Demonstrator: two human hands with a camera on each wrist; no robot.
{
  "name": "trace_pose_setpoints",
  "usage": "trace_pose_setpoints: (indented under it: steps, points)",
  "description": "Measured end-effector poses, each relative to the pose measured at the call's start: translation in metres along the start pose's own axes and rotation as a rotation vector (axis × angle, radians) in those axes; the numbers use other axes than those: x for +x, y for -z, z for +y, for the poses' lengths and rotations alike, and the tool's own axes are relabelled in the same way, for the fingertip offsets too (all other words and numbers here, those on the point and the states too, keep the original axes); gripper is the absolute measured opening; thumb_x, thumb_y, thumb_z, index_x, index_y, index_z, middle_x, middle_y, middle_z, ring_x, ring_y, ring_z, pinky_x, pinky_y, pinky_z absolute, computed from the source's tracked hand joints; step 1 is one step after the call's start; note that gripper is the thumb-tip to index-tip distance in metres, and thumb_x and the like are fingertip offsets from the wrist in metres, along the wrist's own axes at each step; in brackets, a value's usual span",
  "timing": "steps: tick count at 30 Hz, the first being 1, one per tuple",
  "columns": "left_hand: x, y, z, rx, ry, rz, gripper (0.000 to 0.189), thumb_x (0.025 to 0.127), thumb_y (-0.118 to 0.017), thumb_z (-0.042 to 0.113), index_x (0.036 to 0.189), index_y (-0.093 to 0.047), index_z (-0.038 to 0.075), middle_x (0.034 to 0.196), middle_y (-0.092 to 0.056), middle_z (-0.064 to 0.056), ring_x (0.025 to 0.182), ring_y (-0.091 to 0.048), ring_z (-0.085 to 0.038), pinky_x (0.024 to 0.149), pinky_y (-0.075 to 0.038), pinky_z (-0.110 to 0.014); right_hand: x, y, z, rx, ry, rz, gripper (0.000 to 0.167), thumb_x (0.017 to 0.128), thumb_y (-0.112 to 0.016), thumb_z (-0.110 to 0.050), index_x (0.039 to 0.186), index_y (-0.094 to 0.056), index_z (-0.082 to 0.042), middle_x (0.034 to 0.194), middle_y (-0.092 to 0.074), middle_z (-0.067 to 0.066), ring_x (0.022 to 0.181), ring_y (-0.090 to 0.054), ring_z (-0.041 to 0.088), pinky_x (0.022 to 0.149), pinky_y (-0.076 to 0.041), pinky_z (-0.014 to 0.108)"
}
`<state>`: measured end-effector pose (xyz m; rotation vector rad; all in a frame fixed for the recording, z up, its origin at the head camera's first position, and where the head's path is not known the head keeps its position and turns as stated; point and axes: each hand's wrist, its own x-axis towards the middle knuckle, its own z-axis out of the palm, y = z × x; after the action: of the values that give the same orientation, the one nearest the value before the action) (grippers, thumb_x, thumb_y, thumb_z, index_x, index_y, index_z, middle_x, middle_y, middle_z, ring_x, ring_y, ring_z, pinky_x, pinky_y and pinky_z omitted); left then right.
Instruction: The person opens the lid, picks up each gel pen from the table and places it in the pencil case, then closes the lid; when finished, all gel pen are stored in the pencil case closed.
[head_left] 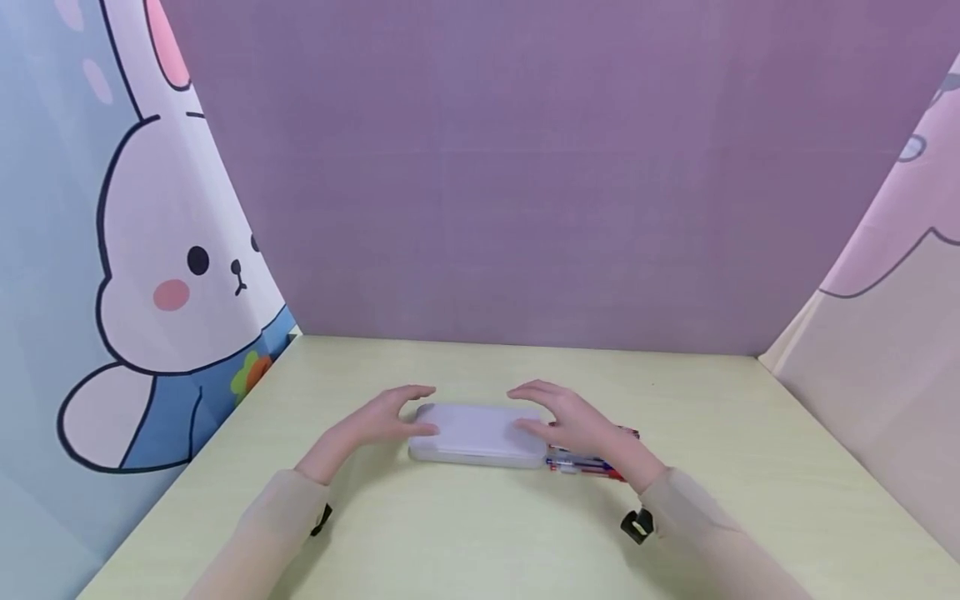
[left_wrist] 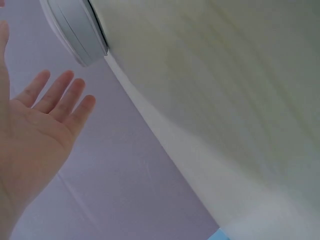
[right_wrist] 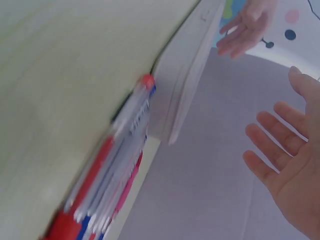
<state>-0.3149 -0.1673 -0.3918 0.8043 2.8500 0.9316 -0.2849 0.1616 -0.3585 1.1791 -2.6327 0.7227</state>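
A closed, white, flat case with rounded corners, like a pencil case (head_left: 480, 435), lies on the table. My left hand (head_left: 384, 416) hovers at its left end, thumb and fingers spread apart and holding nothing. At the other end my right hand (head_left: 572, 421) is held the same way, its thumb overlapping the case's corner in the head view. Both wrist views show the palms bare, with fingers relaxed. Several clear-barrelled pens (right_wrist: 112, 170) with red and blue parts lie beside the right end of the case, partly hidden under my right hand and forearm in the head view.
The pale wooden table (head_left: 465, 533) meets a purple backdrop (head_left: 510, 183) at its far edge. A curtain with a cartoon rabbit (head_left: 172, 250) hangs on the left, and a pink and cream one (head_left: 877, 350) on the right. Black wrist straps (head_left: 637, 525) show below the sleeves.
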Motion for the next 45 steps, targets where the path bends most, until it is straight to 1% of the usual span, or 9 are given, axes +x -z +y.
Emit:
trace_pose_setpoints:
  steps: [5, 9, 12, 17, 22, 27, 32, 39, 45]
  points:
    - [-0.001, 0.000, -0.002, -0.022, 0.005, -0.013, 0.080, 0.076, -0.071, 0.052, 0.139, -0.045, 0.010, 0.141, -0.048, -0.008, 0.130, -0.044, -0.029, 0.108, -0.035, -0.047, 0.008, -0.012, -0.003, -0.028, 0.018, -0.035, 0.042, 0.092, -0.060, -0.030, 0.130, -0.055, -0.014, 0.131, -0.056, -0.001, 0.123, -0.050, 0.015, 0.103, -0.044, 0.036]
    - [0.001, -0.002, -0.006, -0.053, 0.006, -0.039, 0.081, 0.077, -0.071, 0.050, 0.140, -0.043, 0.006, 0.140, -0.048, -0.010, 0.128, -0.045, -0.029, 0.107, -0.036, -0.049, 0.013, -0.021, -0.005, -0.024, 0.071, -0.053, 0.040, 0.092, -0.061, -0.025, 0.129, -0.056, -0.012, 0.129, -0.058, 0.001, 0.121, -0.053, 0.016, 0.101, -0.045, 0.036]
    - [0.000, -0.004, -0.008, -0.063, 0.020, -0.059, 0.082, 0.077, -0.072, 0.047, 0.140, -0.041, 0.004, 0.140, -0.046, -0.014, 0.127, -0.045, -0.032, 0.105, -0.037, -0.050, 0.016, -0.026, -0.007, -0.018, 0.107, -0.075, 0.039, 0.092, -0.061, -0.025, 0.127, -0.058, -0.008, 0.127, -0.060, 0.002, 0.120, -0.054, 0.017, 0.101, -0.045, 0.036]
    - [0.000, -0.005, -0.011, -0.060, 0.047, -0.091, 0.088, 0.075, -0.076, 0.044, 0.141, -0.037, 0.000, 0.142, -0.040, -0.021, 0.126, -0.045, -0.037, 0.104, -0.039, -0.051, 0.019, -0.034, -0.010, -0.009, 0.097, -0.146, 0.042, 0.091, -0.060, -0.033, 0.127, -0.058, -0.009, 0.128, -0.059, 0.002, 0.121, -0.054, 0.018, 0.103, -0.044, 0.036]
    - [0.000, -0.007, -0.013, -0.057, 0.070, -0.118, 0.091, 0.075, -0.077, 0.043, 0.142, -0.034, -0.002, 0.141, -0.042, -0.020, 0.127, -0.044, -0.035, 0.106, -0.037, -0.049, 0.020, -0.040, -0.011, -0.055, 0.056, -0.221, 0.046, 0.091, -0.059, -0.037, 0.128, -0.058, -0.011, 0.133, -0.055, 0.002, 0.126, -0.049, 0.019, 0.107, -0.039, 0.037]
    - [-0.001, -0.008, -0.012, -0.072, 0.084, -0.132, 0.093, 0.072, -0.081, 0.036, 0.141, -0.033, -0.005, 0.140, -0.043, -0.020, 0.127, -0.043, -0.036, 0.108, -0.035, -0.049, 0.020, -0.042, -0.012, -0.099, 0.040, -0.265, 0.048, 0.092, -0.058, -0.040, 0.128, -0.058, -0.009, 0.134, -0.054, 0.004, 0.127, -0.047, 0.022, 0.108, -0.038, 0.040]
    - [-0.004, -0.010, -0.010, -0.075, 0.076, -0.127, 0.093, 0.069, -0.084, 0.030, 0.139, -0.035, -0.006, 0.139, -0.044, -0.021, 0.127, -0.043, -0.037, 0.108, -0.034, -0.049, 0.019, -0.043, -0.012, -0.108, 0.046, -0.290, 0.047, 0.092, -0.058, -0.039, 0.126, -0.060, -0.007, 0.134, -0.054, 0.005, 0.128, -0.046, 0.024, 0.107, -0.038, 0.041]
    - [-0.006, -0.009, -0.010, -0.048, 0.015, -0.116, 0.081, 0.075, -0.079, 0.028, 0.137, -0.039, -0.006, 0.137, -0.046, -0.021, 0.125, -0.046, -0.037, 0.107, -0.036, -0.050, 0.019, -0.042, -0.010, -0.119, 0.025, -0.297, 0.049, 0.086, -0.067, -0.033, 0.128, -0.058, -0.008, 0.137, -0.051, 0.006, 0.128, -0.045, 0.025, 0.107, -0.038, 0.042]
    - [-0.006, -0.006, -0.012, -0.042, 0.018, -0.118, 0.077, 0.079, -0.074, 0.034, 0.137, -0.041, -0.004, 0.136, -0.048, -0.020, 0.124, -0.047, -0.036, 0.106, -0.037, -0.050, 0.022, -0.040, -0.008, -0.102, 0.023, -0.279, 0.047, 0.087, -0.067, -0.028, 0.128, -0.057, -0.008, 0.137, -0.050, 0.009, 0.128, -0.045, 0.027, 0.106, -0.039, 0.043]
